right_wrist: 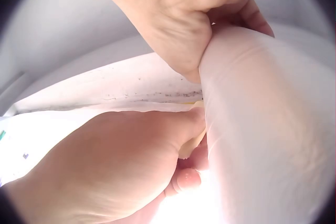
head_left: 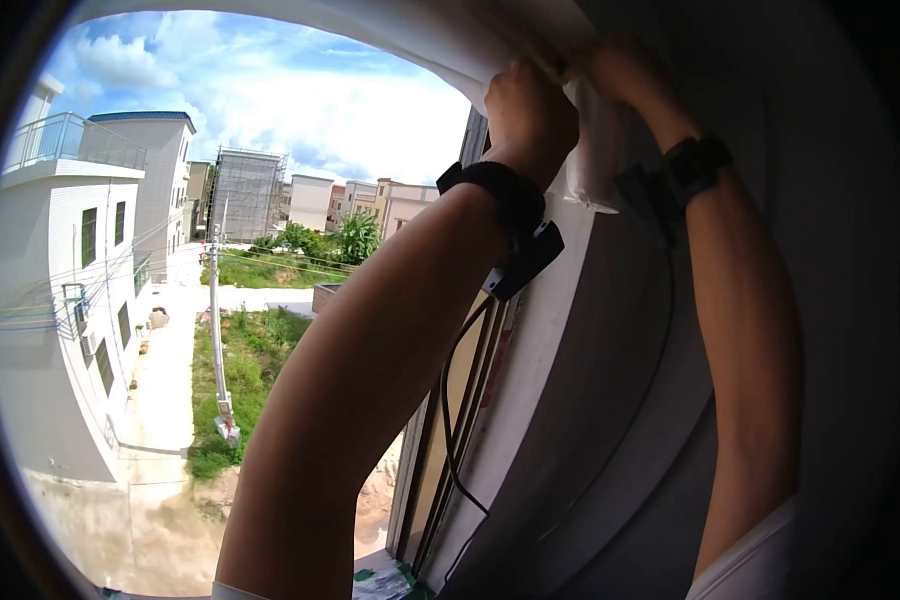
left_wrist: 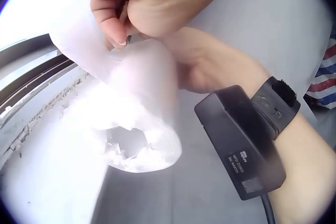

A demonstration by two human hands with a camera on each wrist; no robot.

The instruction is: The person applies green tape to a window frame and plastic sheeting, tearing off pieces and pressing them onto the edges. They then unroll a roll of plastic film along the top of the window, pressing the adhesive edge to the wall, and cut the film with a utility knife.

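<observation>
A translucent white sheet hangs in a loose roll beneath both raised hands; its open lower end shows in the left wrist view. My left hand has its fingers curled at the sheet's edge, and in the right wrist view this hand pinches a pale yellow strip beside the sheet. Close by on the right, my right hand grips the upper part of the sheet; its fingers curl behind it. The right hand is partly hidden behind the sheet in the left wrist view.
A window frame and pale sill lie beside the arms. Outside are buildings, a pole and grass. Grey fabric hangs on the right, with a striped cloth beyond. Cables trail from both wrist cameras.
</observation>
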